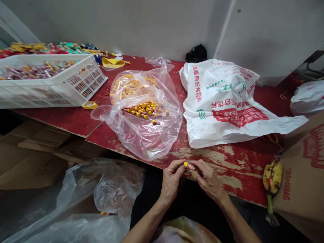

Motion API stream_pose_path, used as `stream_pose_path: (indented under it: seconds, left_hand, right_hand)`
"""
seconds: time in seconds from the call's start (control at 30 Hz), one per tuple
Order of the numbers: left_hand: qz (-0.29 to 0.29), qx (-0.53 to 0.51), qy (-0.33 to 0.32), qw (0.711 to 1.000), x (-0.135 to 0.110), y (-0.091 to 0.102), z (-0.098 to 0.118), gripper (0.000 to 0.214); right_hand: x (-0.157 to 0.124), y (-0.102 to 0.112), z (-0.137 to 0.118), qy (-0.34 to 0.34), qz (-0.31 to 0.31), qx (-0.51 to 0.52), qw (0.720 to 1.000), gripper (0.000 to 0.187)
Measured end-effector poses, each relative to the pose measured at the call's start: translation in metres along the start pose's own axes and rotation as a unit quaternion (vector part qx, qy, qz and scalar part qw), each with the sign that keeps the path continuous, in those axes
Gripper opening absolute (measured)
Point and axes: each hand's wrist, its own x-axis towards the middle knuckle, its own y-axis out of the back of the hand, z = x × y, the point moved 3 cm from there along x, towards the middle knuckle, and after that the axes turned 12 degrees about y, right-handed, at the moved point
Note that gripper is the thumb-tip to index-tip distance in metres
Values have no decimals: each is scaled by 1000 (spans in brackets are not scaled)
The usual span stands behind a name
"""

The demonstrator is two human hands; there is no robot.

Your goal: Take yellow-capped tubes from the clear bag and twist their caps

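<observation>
Between my two hands, at the table's front edge, is a small red printed tube (190, 166) with a yellow cap (185, 164). My left hand (171, 180) pinches the capped end with thumb and forefinger. The other end of the same tube is gripped by my right hand (208, 179), its fingers curled. Just beyond lies an open clear plastic bag (152, 143) holding many similar yellow-capped pieces (144, 109). To its right a white woven sack (202, 126) with red and green print lies flat on the table.
A white plastic basket (32, 88) full of small wrapped pieces stands at the left, with colourful items (63, 48) heaped behind. The red table (227, 162) has worn paint. A banana (272, 177) hangs by a cardboard box (301, 182). Clear plastic sheeting (83, 189) lies lower left.
</observation>
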Motion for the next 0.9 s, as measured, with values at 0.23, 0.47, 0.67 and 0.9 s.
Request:
stream_pose_path:
  seconds: [0.23,0.47,0.67,0.9]
  left_hand:
    - [-17,86,-53,995,-15,-5,0,28]
    - [-41,115,-29,992,-11,-2,4,30]
    - [-33,21,116,993,11,4,5,54]
    - [-113,-6,220,969,-19,-16,-3,77]
  right_hand:
    - [-3,-10,-7,11,32,-17,999,15]
    - [-13,-21,-2,-135,81,51,986,24]
    - [-2,-27,-20,-131,-48,177,974,24]
    - [-26,-44,-56,125,-46,37,990,14]
